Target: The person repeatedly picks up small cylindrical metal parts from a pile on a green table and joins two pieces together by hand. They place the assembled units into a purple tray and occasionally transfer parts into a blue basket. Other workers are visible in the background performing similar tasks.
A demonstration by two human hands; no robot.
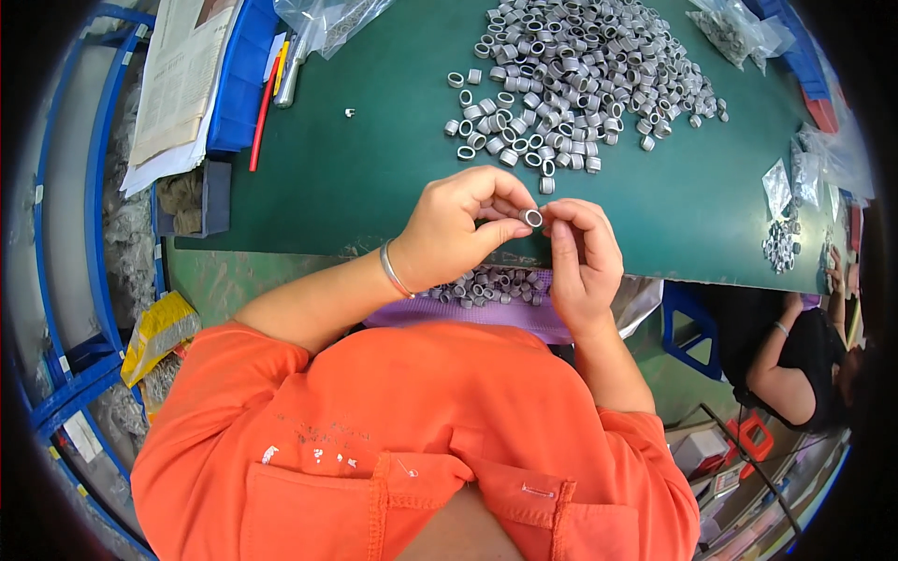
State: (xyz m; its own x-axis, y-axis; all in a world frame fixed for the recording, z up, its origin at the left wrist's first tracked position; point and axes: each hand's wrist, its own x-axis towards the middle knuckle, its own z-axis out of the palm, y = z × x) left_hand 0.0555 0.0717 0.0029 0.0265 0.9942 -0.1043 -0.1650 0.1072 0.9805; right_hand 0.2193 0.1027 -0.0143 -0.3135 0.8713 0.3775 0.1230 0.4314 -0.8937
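Note:
Between the thumb and fingertips of my left hand (460,221) is a small grey oval metal sleeve (531,218), its open end facing up. Close beside it, on the right, my right hand (587,257) is curled with thumb and fingers drawn together. Whether those fingertips touch the sleeve or pinch something tiny is too small to tell. Just beyond both hands, a large heap of similar sleeves (599,65) spreads over the green tabletop (374,159). More sleeves (496,286) lie below the table edge on purple cloth (543,321), partly hidden by my arms.
At the left stand a blue bin (239,84) with papers, a red pen (265,117) and a grey box (213,198). A plastic bag (332,21) lies at the back. To the right, another person (795,365) sits near a small pile of parts (781,246).

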